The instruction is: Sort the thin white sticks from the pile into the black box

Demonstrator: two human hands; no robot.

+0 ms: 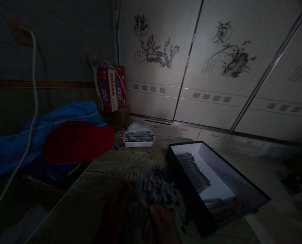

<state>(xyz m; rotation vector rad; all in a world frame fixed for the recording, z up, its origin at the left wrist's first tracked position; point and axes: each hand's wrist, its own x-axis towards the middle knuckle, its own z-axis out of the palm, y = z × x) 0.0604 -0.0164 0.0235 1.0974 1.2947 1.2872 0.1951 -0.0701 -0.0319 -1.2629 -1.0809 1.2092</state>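
Observation:
On the table in front of me lies a loose pile of slim, pale, pen-like sticks (161,188) with dark ends. My right hand (163,222) is closed at the near edge of this pile, thumb and fingers pinched on a thin pale stick (142,200); its exact kind is too dark and blurred to make out. Left of the pile is my left hand (121,200), in deep shadow, and its fingers do not show clearly. To the right stands a dark-rimmed box (227,173) with a white inside, in which similar sticks (194,171) lie in a row.
Further back on the table (100,176) sits a white tray (138,144) filled with similar sticks. A red round cushion-like thing (78,142) and blue cloth (64,115) are at the left, near a hanging white cable (34,101). Behind stands a red and white carton (111,88).

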